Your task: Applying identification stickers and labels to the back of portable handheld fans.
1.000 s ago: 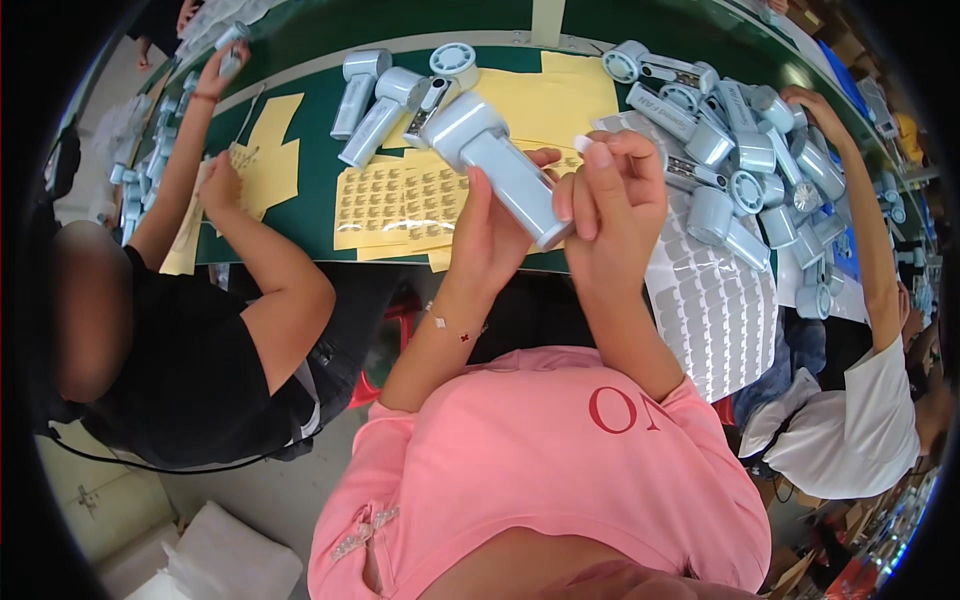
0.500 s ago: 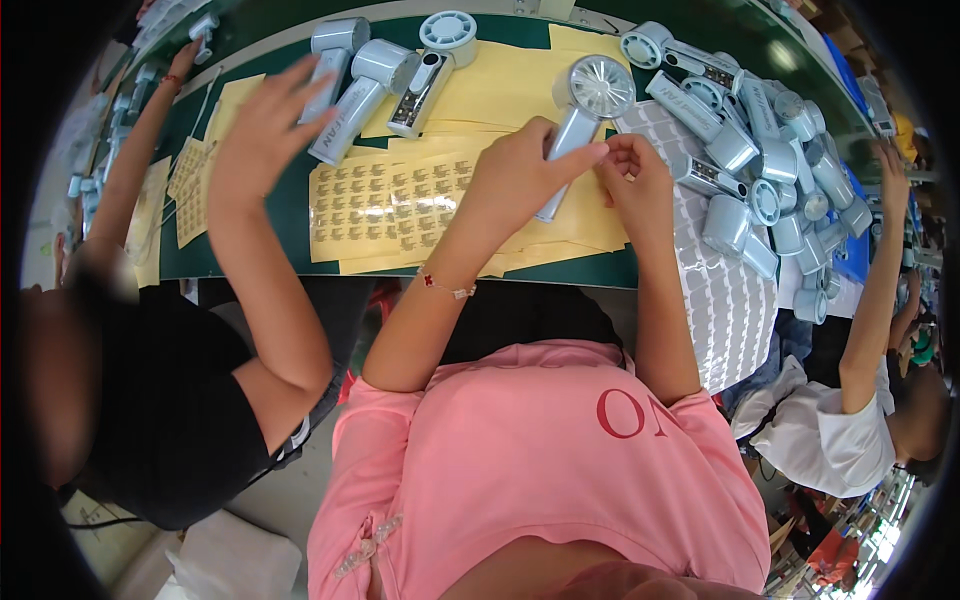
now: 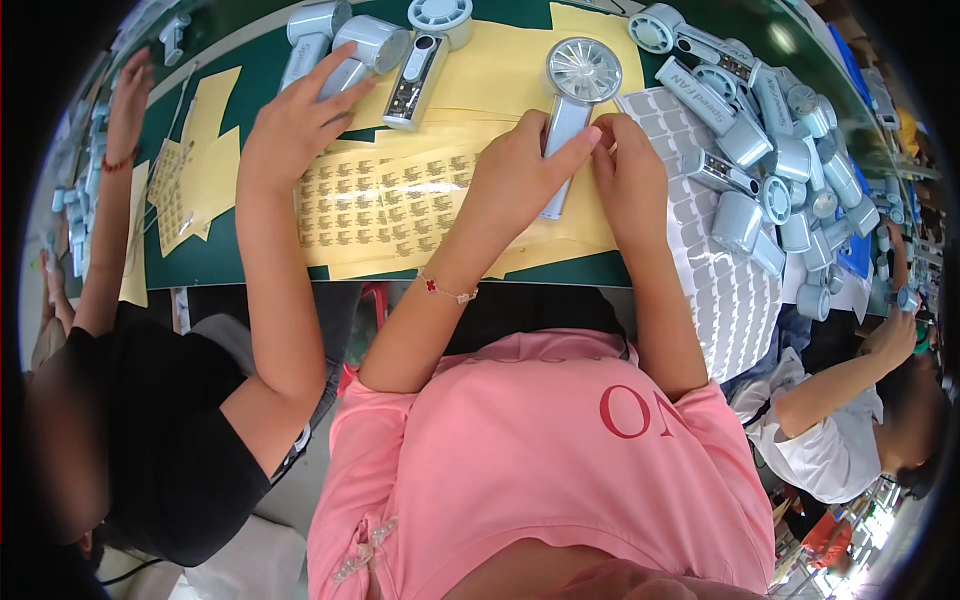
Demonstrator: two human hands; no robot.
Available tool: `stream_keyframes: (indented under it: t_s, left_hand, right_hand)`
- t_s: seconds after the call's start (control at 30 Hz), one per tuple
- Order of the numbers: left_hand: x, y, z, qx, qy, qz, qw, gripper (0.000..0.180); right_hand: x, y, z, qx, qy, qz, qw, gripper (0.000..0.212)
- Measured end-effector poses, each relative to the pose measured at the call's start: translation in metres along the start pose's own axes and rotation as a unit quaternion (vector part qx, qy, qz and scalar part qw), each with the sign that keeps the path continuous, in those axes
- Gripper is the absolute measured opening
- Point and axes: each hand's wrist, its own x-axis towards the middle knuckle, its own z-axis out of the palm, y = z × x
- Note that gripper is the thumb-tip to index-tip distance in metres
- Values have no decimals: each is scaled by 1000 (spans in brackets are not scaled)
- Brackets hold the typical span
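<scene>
on the dark green table (image 3: 575, 268), flat yellow sheets (image 3: 490, 85) are spread, and a shiny gray sheet (image 3: 735, 300) is hung over the edge. above the yellow sheets, a smooth blue fan (image 3: 570, 118) with a round, ribbed head is gripped by the left hand (image 3: 520, 185). the right hand (image 3: 635, 185) is held close by, fingers curled; whether anything is pinched cannot be told. more fans (image 3: 788, 158) are heaped on the right.

Green-topped worktable (image 3: 215, 264), grey floor (image 3: 304, 486), bright lights (image 3: 884, 522) at lower right.
</scene>
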Motion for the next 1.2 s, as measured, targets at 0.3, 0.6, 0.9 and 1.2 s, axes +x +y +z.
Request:
stream_keyframes:
  t_s: [0.3,0.6,0.9,1.2]
  left_hand:
    - [3,-4,-5,-10,-7,-28,1000,52]
    - [3,-3,-3,2,-44,-2,999,54]
    - [10,-8,-4,1,-66,-3,998,67]
    - [5,24,-8,180,-115,41,976,61]
  right_hand:
    - [-23,0,-16,57,3,-46,997,18]
    - [-10,6,-8,-16,-14,-28,999,20]
    - [-34,-4,-26,77,-76,-109,988,23]
    - [-58,-6,-77,526,-63,232,816,27]
